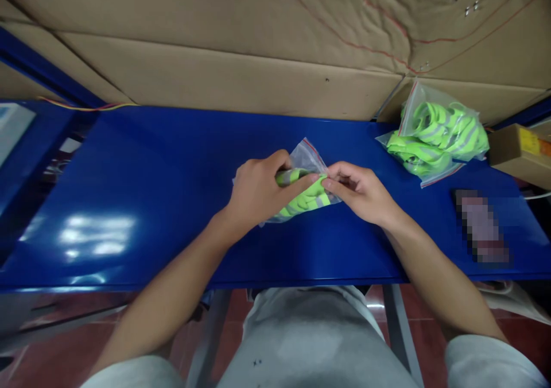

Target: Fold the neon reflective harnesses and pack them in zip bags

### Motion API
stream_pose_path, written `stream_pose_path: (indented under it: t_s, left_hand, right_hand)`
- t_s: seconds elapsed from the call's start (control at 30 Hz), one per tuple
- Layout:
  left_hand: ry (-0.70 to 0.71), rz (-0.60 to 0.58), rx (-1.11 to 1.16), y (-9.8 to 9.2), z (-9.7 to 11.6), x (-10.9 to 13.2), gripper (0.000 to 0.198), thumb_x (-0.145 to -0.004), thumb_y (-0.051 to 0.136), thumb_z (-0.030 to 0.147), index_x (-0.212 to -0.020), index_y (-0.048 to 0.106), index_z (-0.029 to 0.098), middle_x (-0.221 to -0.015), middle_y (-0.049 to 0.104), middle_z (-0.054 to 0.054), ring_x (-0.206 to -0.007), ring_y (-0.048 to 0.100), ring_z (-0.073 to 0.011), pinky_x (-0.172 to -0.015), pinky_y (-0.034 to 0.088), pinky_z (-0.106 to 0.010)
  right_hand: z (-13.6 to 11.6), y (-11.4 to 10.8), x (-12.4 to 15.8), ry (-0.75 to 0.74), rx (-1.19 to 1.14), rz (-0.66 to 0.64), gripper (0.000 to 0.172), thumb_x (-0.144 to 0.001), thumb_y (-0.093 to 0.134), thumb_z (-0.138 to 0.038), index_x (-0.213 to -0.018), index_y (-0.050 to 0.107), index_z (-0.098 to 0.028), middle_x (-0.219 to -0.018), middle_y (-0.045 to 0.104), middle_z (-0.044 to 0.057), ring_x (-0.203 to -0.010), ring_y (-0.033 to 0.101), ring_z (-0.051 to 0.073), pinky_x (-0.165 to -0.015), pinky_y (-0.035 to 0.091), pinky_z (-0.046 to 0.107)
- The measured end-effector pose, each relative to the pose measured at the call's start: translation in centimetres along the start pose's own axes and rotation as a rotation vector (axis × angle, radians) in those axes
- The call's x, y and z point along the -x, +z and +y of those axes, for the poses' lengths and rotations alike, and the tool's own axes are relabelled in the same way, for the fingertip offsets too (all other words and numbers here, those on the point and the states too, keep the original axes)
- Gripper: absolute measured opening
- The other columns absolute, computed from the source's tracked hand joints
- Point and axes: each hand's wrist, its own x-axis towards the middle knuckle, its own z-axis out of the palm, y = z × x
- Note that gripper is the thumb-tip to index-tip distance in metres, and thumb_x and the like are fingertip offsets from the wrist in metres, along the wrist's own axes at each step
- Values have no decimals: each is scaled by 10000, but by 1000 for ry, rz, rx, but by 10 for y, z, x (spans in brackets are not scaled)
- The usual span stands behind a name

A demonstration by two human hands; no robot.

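Observation:
A clear zip bag [306, 154] with a red strip along its edge lies on the blue table in front of me. Inside it is a neon-yellow band with grey stripes [303, 201], folded or coiled. My left hand [260, 190] covers the bag's left part, its fingers curled over the band and its thumb stretched across the top. At the bag's right end, by the red strip, my right hand [359, 193] pinches the edge between thumb and fingers. Part of the bag is hidden beneath my left hand.
Two filled bags of similar neon bands [443, 132] are stacked at the back right. Beside them stands a cardboard box [520, 155], with a blurred-out flat object [482, 227] nearer me. A brown panel [224, 72] rises behind the blue table [163, 193].

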Motion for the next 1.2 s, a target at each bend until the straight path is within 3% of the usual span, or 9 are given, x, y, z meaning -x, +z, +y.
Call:
stream_pose_path:
  t_s: [0.2,0.37,0.47,0.6,0.8,1.0,1.1,1.2]
  left_hand:
    - [42,-163,293,-15,0,-2,425,-894,671,566,-801,707,153,-730,658,-10,-653,531,-128,-599,357,-263]
    - [17,-260,437,-11,-6,-5,400,-800,800,494,-1031,731,175,-898,716,-26,-761,603,-158,-662,438,-257]
    - [14,-261,428,-7,-9,-5,415,-787,819,458,-1066,699,175,-909,698,-23,-762,595,-156,-664,445,-254]
    - [17,-280,562,-9,-5,-3,335,-825,790,398,-1036,682,162,-938,697,-42,-806,623,-168,-706,477,-263]
    - [-73,-392,840,-17,2,-2,325,-805,821,355,-1029,681,166,-947,731,-47,-818,668,-176,-754,527,-283]
    - [-76,-299,605,-8,0,0,331,-789,830,416,-986,730,169,-922,747,-29,-832,672,-187,-736,510,-271]
    - [-54,-282,442,-4,-2,0,290,-858,752,448,-978,765,184,-938,763,-28,-863,679,-201,-748,495,-282]
    - [-9,-335,454,-1,-4,0,262,-908,681,427,-1009,766,200,-987,772,-27,-903,691,-205,-795,502,-298]
  right_hand:
    - [-13,4,10,-246,353,48,183,-1043,544,-287,-971,681,-190,-833,659,19,-740,591,133,-690,450,258]
    - [-8,9,13,-404,462,55,280,-1052,438,-159,-1229,650,-202,-993,701,58,-859,651,162,-753,497,274]
    - [-4,13,12,-388,453,165,230,-1046,481,-187,-1191,659,-202,-1034,722,54,-902,671,166,-798,508,278]
    - [-5,16,10,-268,364,242,93,-988,608,-235,-1050,670,-206,-893,708,6,-757,633,133,-704,487,249]
    - [-13,12,13,-226,243,168,124,-1005,618,-287,-1049,704,-211,-928,730,11,-791,654,134,-710,486,250]
    - [-10,14,11,-340,351,104,183,-1043,521,-205,-1048,703,-210,-949,747,28,-850,685,157,-773,487,282]
    - [-9,20,13,-335,450,121,203,-1065,469,-226,-1193,623,-192,-928,730,36,-798,665,158,-770,477,299]
    - [-9,24,14,-289,459,151,288,-1073,439,-237,-1347,506,-180,-903,697,26,-748,635,148,-756,481,298]
